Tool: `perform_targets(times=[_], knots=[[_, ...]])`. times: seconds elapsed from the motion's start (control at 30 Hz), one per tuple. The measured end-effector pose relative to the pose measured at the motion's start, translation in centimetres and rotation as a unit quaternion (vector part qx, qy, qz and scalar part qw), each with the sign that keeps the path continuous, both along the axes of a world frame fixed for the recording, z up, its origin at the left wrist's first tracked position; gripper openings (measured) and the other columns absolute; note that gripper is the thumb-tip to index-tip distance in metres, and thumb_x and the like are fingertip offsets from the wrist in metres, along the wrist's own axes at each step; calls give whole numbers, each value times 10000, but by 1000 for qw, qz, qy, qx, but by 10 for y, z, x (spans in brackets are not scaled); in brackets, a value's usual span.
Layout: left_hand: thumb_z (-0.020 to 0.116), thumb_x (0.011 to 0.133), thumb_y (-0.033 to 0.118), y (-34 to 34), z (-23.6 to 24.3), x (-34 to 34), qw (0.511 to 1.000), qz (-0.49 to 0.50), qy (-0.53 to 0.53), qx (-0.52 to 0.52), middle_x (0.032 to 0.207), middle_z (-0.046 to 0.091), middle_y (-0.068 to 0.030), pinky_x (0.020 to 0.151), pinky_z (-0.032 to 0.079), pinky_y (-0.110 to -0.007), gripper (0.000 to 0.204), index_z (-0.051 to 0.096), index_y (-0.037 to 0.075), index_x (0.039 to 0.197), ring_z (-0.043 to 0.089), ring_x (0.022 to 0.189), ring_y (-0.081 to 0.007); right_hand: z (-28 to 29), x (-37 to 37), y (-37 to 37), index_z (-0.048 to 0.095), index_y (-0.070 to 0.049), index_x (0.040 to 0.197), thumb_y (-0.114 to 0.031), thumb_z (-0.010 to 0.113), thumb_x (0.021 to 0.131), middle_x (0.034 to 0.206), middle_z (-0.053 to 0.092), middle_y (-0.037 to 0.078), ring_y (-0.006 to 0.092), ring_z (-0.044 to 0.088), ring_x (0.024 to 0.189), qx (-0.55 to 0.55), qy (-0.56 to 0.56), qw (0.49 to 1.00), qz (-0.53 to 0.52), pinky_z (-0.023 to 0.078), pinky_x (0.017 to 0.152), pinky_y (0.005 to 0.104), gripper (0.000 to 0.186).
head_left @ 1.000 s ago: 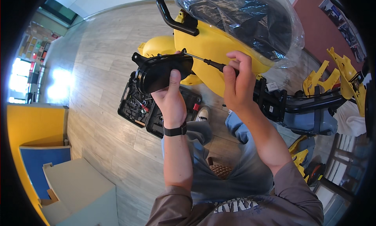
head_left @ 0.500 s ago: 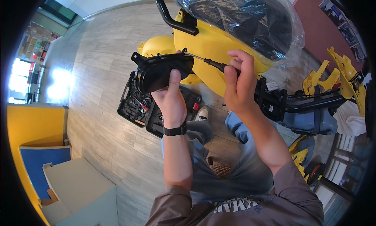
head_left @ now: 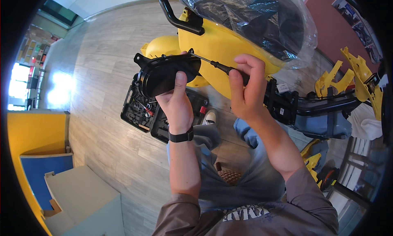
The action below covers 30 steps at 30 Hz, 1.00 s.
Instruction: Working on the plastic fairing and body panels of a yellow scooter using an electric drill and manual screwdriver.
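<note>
Here's the left hand (head_left: 177, 103) clamping the black panel (head_left: 168, 78), thumb pressed on its dark face, fingers mostly hidden behind, the panel held up in front of the yellow shell (head_left: 208, 45)! And the right hand (head_left: 249, 86) pinches the screwdriver (head_left: 224, 67) by its handle, its shaft reaching the small corner tab (head_left: 190, 51)! So the tool's lined up, and this corner looks mid-job; whether its screw is seated, or the other corners are done, I can't tell, and below, the tool case (head_left: 159, 130) lies open
</note>
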<state>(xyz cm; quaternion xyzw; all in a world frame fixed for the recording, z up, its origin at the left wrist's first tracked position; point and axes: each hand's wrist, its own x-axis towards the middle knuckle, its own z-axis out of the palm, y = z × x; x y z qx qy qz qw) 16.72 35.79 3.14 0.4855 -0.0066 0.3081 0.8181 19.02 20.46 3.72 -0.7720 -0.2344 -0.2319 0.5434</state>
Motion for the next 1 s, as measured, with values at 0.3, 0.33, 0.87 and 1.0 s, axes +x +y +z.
perform_targets(times=[0.3,0.33,0.87,1.0], knots=[[610,970,99,4,-3,-2,999,-14,6,31,1279,612,-174,1051,451,-392,386,500,-1,1326,585,1203,-252,0,1,-6,527,26,1129,-106,610,926,1001,575,139,256,587,745,-33,-24,999,-19,477,739,345,255],[613,970,108,4,-4,-2,999,-21,12,23,1287,606,-181,1050,453,-396,398,491,1,1334,584,1205,-259,0,2,-3,522,26,1135,-100,617,920,993,572,139,250,584,727,-1,-35,999,-14,473,729,339,267],[616,956,117,-2,6,-3,996,-77,42,-24,1340,569,-216,1077,433,-429,480,429,-4,1381,566,1232,-292,0,8,-8,523,5,1093,-146,629,915,972,582,151,235,593,751,-21,-49,998,-34,469,679,324,256],[612,959,134,1,5,-4,994,-91,47,-25,1345,567,-214,1090,419,-433,494,421,-2,1393,556,1247,-294,3,5,-4,513,6,1098,-152,636,916,970,570,155,239,594,747,7,-7,999,-40,472,669,324,271]])
